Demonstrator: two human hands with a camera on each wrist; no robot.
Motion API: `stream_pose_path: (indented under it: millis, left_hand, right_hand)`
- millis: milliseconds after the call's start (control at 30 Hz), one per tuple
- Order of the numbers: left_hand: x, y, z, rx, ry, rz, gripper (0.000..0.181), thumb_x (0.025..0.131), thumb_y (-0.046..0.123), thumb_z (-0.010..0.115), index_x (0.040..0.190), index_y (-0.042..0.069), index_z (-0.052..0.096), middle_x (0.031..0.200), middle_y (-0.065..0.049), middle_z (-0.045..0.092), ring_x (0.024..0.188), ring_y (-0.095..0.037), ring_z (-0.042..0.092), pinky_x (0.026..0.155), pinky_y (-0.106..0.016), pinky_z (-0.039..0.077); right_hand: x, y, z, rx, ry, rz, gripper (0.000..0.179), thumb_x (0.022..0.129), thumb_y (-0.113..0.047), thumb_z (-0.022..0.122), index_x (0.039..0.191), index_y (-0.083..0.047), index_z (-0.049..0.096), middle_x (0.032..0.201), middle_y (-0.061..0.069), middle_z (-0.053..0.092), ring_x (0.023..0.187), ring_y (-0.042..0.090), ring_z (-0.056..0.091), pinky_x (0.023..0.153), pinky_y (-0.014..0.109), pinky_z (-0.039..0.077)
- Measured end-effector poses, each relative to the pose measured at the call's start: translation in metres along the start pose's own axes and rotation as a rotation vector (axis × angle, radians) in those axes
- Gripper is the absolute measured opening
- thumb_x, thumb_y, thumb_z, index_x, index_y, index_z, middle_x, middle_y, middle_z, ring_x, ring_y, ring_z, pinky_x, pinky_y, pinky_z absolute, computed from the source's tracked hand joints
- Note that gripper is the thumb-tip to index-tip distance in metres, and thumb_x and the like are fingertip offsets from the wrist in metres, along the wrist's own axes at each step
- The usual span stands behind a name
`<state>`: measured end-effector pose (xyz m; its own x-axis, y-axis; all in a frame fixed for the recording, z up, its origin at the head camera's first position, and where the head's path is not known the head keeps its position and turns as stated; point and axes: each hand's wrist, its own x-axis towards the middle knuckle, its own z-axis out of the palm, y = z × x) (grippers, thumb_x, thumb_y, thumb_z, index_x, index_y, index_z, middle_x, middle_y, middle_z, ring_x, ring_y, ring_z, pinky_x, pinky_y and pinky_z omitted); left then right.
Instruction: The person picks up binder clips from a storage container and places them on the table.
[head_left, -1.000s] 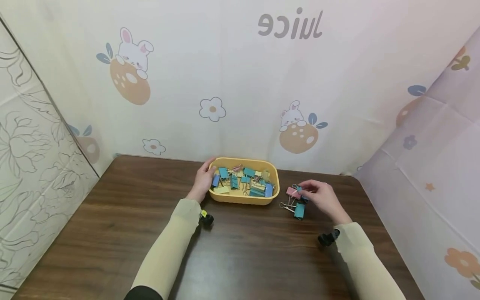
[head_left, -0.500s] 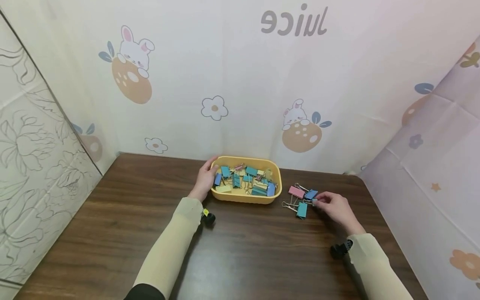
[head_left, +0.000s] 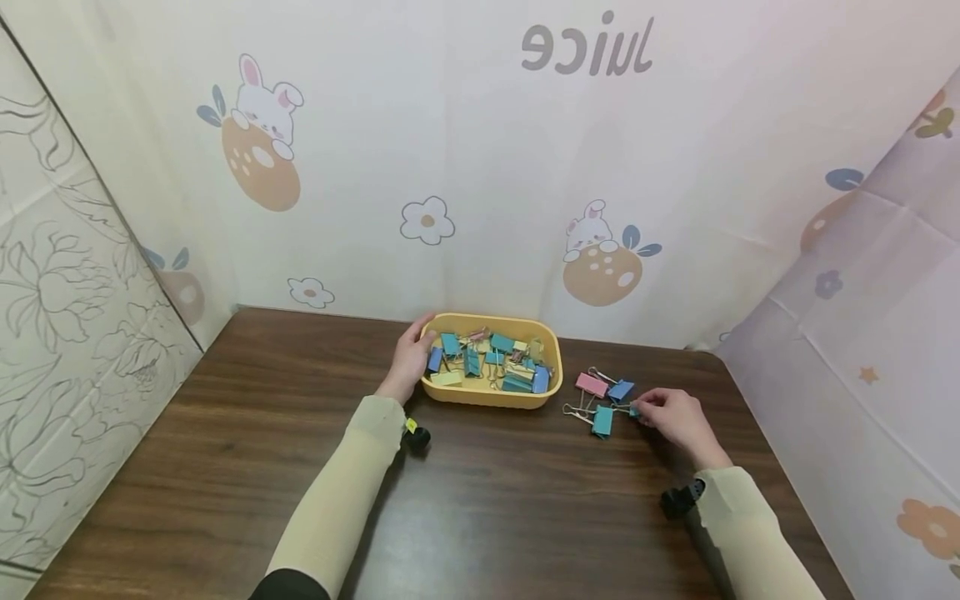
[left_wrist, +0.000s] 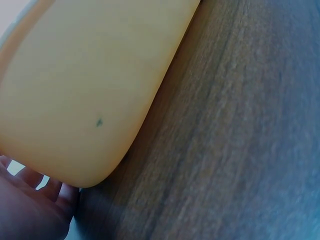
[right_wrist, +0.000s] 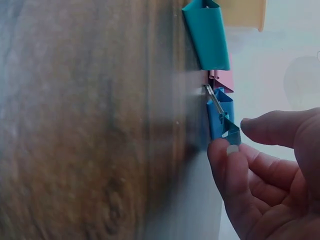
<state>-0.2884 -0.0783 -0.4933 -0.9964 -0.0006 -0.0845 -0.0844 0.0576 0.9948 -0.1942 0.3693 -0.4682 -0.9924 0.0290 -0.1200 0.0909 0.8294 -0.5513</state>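
My left hand point(head_left: 408, 362) holds the left end of a yellow plastic basket point(head_left: 487, 399), thumb at its rim. In the left wrist view, the fingers point(left_wrist: 47, 192) lie against the outside of the basket's end wall point(left_wrist: 85, 115). Several coloured binder clips lie inside. On the right, my right hand point(head_left: 678, 421) pinches a small teal binder clip point(right_wrist: 231, 134) between thumb and fingertips, low over the table. Just left of it lie a blue clip point(head_left: 620, 390), a pink clip point(head_left: 592, 384) and a larger teal clip point(head_left: 602, 421), their wire handles close together.
The brown wooden table point(head_left: 495, 508) ends at the back against a printed curtain point(head_left: 487, 167). More patterned cloth point(head_left: 892, 333) hangs along the right side, and a panel with line-drawn flowers point(head_left: 67, 292) stands at the left.
My right hand has moved right and toward me, off the blue clip, and now has the small teal clip at its fingertips. The left hand stays on the basket.
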Motion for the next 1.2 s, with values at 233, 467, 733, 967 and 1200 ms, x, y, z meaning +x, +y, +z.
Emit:
stream_pose_path:
  millis: [233, 467, 733, 967, 1200]
  left_hand:
    - [0.001, -0.002, 0.000, -0.002, 0.002, 0.005, 0.044, 0.107, 0.025, 0.046, 0.151, 0.024, 0.043, 0.159, -0.001, 0.033, 0.146, -0.022, 0.027, 0.117, -0.044, 0.024]
    - [-0.002, -0.003, 0.000, 0.000, -0.005, 0.020, 0.045, 0.107, 0.025, 0.046, 0.152, 0.022, 0.043, 0.160, -0.001, 0.032, 0.146, -0.023, 0.027, 0.116, -0.044, 0.026]
    - [-0.003, -0.002, 0.000, -0.005, 0.002, 0.015, 0.044, 0.107, 0.024, 0.046, 0.152, 0.024, 0.043, 0.160, -0.002, 0.032, 0.146, -0.024, 0.027, 0.116, -0.045, 0.027]
    - [0.000, -0.006, -0.001, -0.004, -0.007, 0.020, 0.045, 0.107, 0.024, 0.046, 0.152, 0.024, 0.043, 0.160, -0.001, 0.032, 0.145, -0.023, 0.028, 0.116, -0.044, 0.028]
    - [0.000, -0.006, -0.002, -0.002, -0.010, 0.018, 0.045, 0.107, 0.024, 0.046, 0.152, 0.024, 0.043, 0.160, -0.001, 0.030, 0.146, -0.023, 0.027, 0.116, -0.045, 0.026]
  right_hand:
    - [-0.005, -0.006, -0.007, -0.024, 0.010, 0.009, 0.030, 0.102, -0.027, 0.057, 0.111, 0.000, 0.068, 0.088, 0.009, 0.069, 0.079, 0.022, 0.061, 0.069, 0.037, 0.051]
    - [-0.004, -0.035, -0.007, -0.019, 0.107, -0.108, 0.028, 0.100, -0.029, 0.061, 0.110, -0.005, 0.070, 0.093, 0.009, 0.070, 0.080, 0.023, 0.062, 0.067, 0.035, 0.049]
    - [0.010, -0.095, 0.007, 0.085, 0.147, -0.268, 0.025, 0.096, -0.024, 0.068, 0.114, -0.007, 0.069, 0.107, 0.010, 0.070, 0.095, 0.026, 0.063, 0.081, 0.043, 0.051]
    - [0.026, -0.138, 0.037, 0.223, 0.048, -0.309, 0.027, 0.095, -0.017, 0.070, 0.120, -0.007, 0.067, 0.113, 0.008, 0.068, 0.100, 0.026, 0.065, 0.083, 0.044, 0.055]
    - [0.044, -0.171, 0.074, 0.266, -0.043, -0.372, 0.028, 0.092, -0.011, 0.072, 0.118, -0.005, 0.068, 0.111, 0.007, 0.070, 0.103, 0.022, 0.065, 0.092, 0.045, 0.052]
